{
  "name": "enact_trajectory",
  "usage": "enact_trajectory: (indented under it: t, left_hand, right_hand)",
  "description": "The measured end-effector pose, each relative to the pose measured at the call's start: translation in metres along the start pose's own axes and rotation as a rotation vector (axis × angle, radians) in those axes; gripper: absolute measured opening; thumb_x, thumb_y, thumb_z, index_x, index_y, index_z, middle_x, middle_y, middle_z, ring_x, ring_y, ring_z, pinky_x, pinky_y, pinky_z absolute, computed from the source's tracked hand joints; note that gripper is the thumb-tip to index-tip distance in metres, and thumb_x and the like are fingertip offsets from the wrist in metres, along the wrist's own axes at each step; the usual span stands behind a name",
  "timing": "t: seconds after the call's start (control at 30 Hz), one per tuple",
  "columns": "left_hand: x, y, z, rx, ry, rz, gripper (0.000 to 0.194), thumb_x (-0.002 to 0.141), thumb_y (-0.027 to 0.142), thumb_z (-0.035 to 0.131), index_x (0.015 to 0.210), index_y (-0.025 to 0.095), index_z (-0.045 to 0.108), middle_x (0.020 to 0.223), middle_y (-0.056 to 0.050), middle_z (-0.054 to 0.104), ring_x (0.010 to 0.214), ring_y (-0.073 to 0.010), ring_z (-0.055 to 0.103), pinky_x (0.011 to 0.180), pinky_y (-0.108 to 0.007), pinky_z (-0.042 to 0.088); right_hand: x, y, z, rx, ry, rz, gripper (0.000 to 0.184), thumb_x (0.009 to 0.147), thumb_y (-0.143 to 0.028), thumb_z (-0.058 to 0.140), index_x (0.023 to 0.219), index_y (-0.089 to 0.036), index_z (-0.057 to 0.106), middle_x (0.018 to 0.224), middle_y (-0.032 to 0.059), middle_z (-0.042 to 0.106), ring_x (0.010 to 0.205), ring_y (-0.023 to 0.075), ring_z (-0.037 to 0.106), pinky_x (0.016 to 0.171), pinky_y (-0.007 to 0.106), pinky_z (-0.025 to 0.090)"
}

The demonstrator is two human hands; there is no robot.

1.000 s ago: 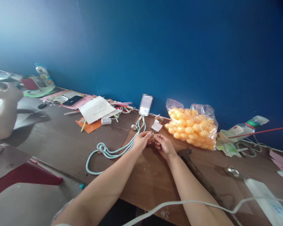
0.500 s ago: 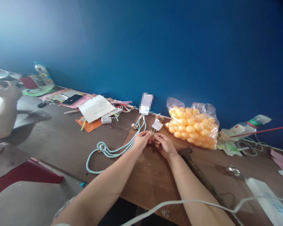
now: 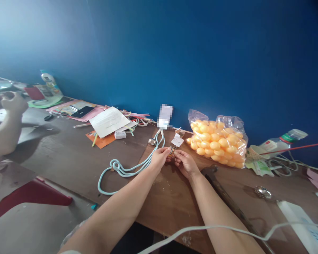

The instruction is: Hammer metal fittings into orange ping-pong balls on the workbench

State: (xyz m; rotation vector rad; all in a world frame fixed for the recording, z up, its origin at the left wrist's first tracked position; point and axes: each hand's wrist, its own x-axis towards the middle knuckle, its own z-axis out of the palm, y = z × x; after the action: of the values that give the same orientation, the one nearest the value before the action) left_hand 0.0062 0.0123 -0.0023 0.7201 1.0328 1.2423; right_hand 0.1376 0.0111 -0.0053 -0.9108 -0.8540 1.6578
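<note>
My left hand [image 3: 159, 158] and my right hand [image 3: 186, 163] meet over the brown table, fingertips pinched on a small shiny metal piece [image 3: 171, 151] with silver and gold tones. Its exact kind is too small to make out, and the fingers partly cover it. Just beyond it lies a white paper tag [image 3: 177, 140]. To the left, a light-blue cord [image 3: 129, 173] runs in loops from a blurred-out phone-like object [image 3: 165, 116] leaning on the wall. A round silver ornament [image 3: 152, 141] rests beside the cord.
A clear bag of yellow-orange balls [image 3: 217, 143] stands behind my right hand. A hammer [image 3: 228, 197] lies along my right forearm. A white cable [image 3: 201, 227] crosses in front. At right are a power strip [image 3: 302, 222] and a plastic bottle [image 3: 288, 137]. Another person's arm [image 3: 10, 123] shows at left.
The whole view has shifted very slightly. Both hands keep their pinch on the small metal piece, with hardly any movement.
</note>
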Motion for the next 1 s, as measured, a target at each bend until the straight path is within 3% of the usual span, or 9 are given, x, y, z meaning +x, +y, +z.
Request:
enact_trajectory:
  t: [0.3,1.0]
  left_hand:
    - [0.0015,-0.0011,-0.0005,-0.012,0.019,-0.005,0.028,0.074,0.030,0.075,0.090,0.008,0.071,0.066,-0.005,0.068,0.050,-0.0070,0.058,0.049,-0.017,0.046]
    - [0.0044,-0.0054,-0.0002,0.058,0.016,0.030,0.018,0.080,0.025,0.067,0.087,0.008,0.070,0.065,-0.005,0.067,0.050,-0.0080,0.059,0.048,-0.017,0.045]
  right_hand:
    - [0.0011,0.0010,-0.0008,-0.002,-0.004,-0.010,0.027,0.060,-0.031,0.085,0.073,-0.015,0.067,0.068,-0.0017,0.059,0.048,0.0028,0.036,0.042,0.018,0.030]
    - [0.0020,0.0034,-0.0023,0.003,0.019,-0.009,0.030,0.061,-0.027,0.085,0.079,-0.017,0.063,0.064,-0.0040,0.058,0.048,0.0033,0.038,0.043,0.017,0.036]
